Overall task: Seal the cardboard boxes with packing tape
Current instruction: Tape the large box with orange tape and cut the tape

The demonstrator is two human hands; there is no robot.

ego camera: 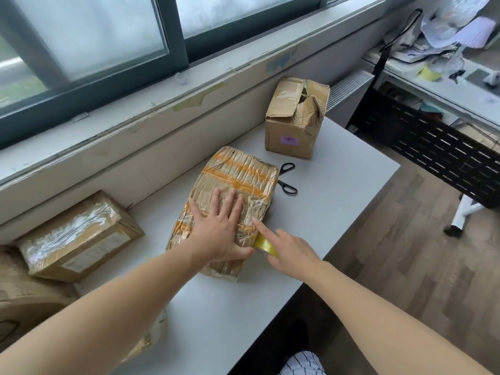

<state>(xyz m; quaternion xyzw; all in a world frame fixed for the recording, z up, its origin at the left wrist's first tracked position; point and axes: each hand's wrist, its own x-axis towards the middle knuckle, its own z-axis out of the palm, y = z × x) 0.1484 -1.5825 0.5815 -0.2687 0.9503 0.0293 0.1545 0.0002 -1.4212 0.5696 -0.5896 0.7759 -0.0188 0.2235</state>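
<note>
Box (232, 196) lies flat mid-bench (338, 185), wrapped in wrinkled tape. Left hand (219, 226) presses on top, grip wide and flat, likely to steady it and smooth the strip. Right hand (286, 250) holds the tape roll (266, 246) at the near edge, forefinger out along the tape. Scissors (286, 178) lie just beyond the box, clear. Torn box (296, 117) waits farther off; taped box (78, 236) sits left.

Three cardboard boxes (224, 201) (296, 117) (78, 236), one tape roll (266, 246), one pair of scissors (287, 178), two hands (219, 228) (286, 250).
</note>
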